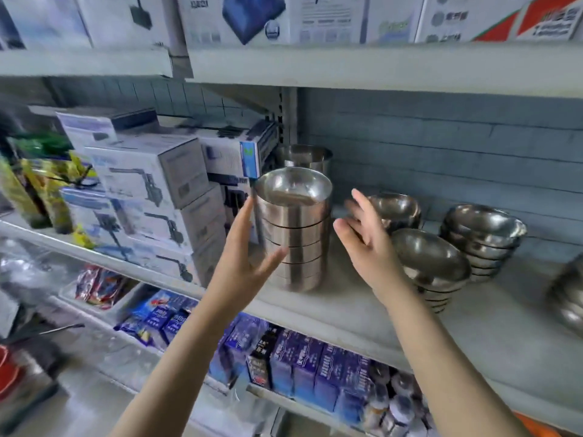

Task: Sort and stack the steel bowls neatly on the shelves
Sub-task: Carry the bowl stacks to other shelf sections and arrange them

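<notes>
The tall stack of straight-walled polished steel bowls (293,234) stands upright on the grey metal shelf (347,313), towards its front edge. A second stack of similar steel bowls (304,156) stands directly behind it, and white cardboard cartons (151,171) stand just beside it on the left. The left hand (243,257) is spread wide with straight fingers laid along the left wall of the stack. Its fingertips appear to touch the upper bowls, and the thumb lies across the lower front. The right hand (366,234) is likewise wide and holds nothing; it stands just to the right of the stack, apart from it. The step in hand appears to be steadying or squaring this stack between both palms. Bring the right palm against the right wall at the same height as the left, so that the pressure is opposed and the column does not tip. Press with flat palms across several bowls at once, not with fingertips on a single rim, since polished steel is likely to slip. Check that each rim sits level in the bowl below. If the stack needs shifting, slide it along the shelf rather than lifting it. Keep the right wrist clear of the lower stacks of rounded steel bowls (432,266), which stand near it on the right.
</notes>
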Action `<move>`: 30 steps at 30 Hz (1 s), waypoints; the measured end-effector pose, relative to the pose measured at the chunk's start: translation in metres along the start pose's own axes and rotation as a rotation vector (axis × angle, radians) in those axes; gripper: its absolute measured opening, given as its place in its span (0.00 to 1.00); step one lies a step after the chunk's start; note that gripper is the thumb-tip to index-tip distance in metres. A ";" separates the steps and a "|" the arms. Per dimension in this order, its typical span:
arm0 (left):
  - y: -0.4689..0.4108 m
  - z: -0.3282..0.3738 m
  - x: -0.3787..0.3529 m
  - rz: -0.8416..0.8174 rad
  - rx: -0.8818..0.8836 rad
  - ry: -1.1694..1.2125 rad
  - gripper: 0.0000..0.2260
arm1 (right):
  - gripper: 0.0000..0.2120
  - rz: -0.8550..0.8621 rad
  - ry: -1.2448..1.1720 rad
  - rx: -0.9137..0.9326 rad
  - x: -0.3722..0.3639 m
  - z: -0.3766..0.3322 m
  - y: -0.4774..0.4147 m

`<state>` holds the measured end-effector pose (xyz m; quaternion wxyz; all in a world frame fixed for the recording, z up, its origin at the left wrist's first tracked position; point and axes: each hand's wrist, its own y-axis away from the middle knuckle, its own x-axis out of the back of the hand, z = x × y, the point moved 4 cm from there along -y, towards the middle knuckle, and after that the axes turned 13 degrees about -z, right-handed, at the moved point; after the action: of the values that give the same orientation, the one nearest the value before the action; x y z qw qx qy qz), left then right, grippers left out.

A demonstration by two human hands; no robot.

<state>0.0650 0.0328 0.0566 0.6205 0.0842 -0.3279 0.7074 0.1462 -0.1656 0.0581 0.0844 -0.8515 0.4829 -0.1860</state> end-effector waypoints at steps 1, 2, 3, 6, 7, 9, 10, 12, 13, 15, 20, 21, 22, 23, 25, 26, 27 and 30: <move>-0.006 -0.017 -0.008 -0.038 0.038 0.095 0.41 | 0.39 -0.017 -0.014 -0.048 -0.005 0.009 -0.005; -0.011 -0.033 -0.015 -0.082 0.072 0.166 0.43 | 0.43 -0.035 -0.033 -0.090 -0.009 0.017 -0.009; -0.016 -0.050 -0.022 -0.132 0.107 0.209 0.47 | 0.46 -0.054 -0.057 -0.128 -0.011 0.024 -0.014; -0.026 -0.094 -0.038 -0.279 0.189 0.250 0.53 | 0.40 -0.117 -0.107 -0.202 -0.016 0.036 -0.025; -0.026 -0.101 -0.041 -0.314 0.221 0.256 0.55 | 0.34 -0.134 -0.110 -0.199 -0.016 0.040 -0.027; -0.028 -0.113 -0.044 -0.360 0.273 0.237 0.58 | 0.25 -0.155 -0.121 -0.189 -0.018 0.044 -0.029; -0.030 -0.117 -0.045 -0.373 0.281 0.228 0.59 | 0.25 -0.156 -0.136 -0.189 -0.019 0.045 -0.030; -0.035 -0.129 -0.047 -0.401 0.289 0.231 0.60 | 0.29 -0.161 -0.151 -0.194 -0.022 0.043 -0.032; -0.036 -0.133 -0.048 -0.422 0.290 0.240 0.60 | 0.32 -0.160 -0.155 -0.199 -0.024 0.042 -0.034; -0.040 -0.139 -0.049 -0.453 0.287 0.257 0.59 | 0.36 -0.137 -0.168 -0.218 -0.028 0.042 -0.037; -0.046 -0.144 -0.041 -0.453 0.219 0.301 0.52 | 0.43 -0.082 -0.190 -0.303 -0.036 0.045 -0.040; -0.047 -0.144 -0.040 -0.459 0.205 0.300 0.50 | 0.45 -0.058 -0.194 -0.318 -0.039 0.044 -0.039; -0.049 -0.145 -0.038 -0.470 0.189 0.302 0.48 | 0.46 -0.032 -0.197 -0.329 -0.041 0.042 -0.039; -0.049 -0.145 -0.035 -0.483 0.173 0.302 0.48 | 0.45 -0.004 -0.197 -0.334 -0.045 0.040 -0.038; -0.050 -0.145 -0.030 -0.510 0.138 0.301 0.51 | 0.42 0.046 -0.190 -0.334 -0.052 0.035 -0.034; -0.051 -0.146 -0.026 -0.520 0.118 0.301 0.52 | 0.42 0.065 -0.187 -0.329 -0.055 0.033 -0.032; -0.051 -0.146 -0.022 -0.532 0.098 0.303 0.52 | 0.42 0.084 -0.180 -0.321 -0.059 0.031 -0.029; -0.050 -0.141 -0.007 -0.565 0.043 0.319 0.55 | 0.45 0.154 -0.153 -0.291 -0.071 0.021 -0.022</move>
<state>0.1540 0.1077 -0.0376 0.8338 0.0732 -0.1753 0.5184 0.1388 -0.0945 0.0292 0.0105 -0.8269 0.5607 -0.0419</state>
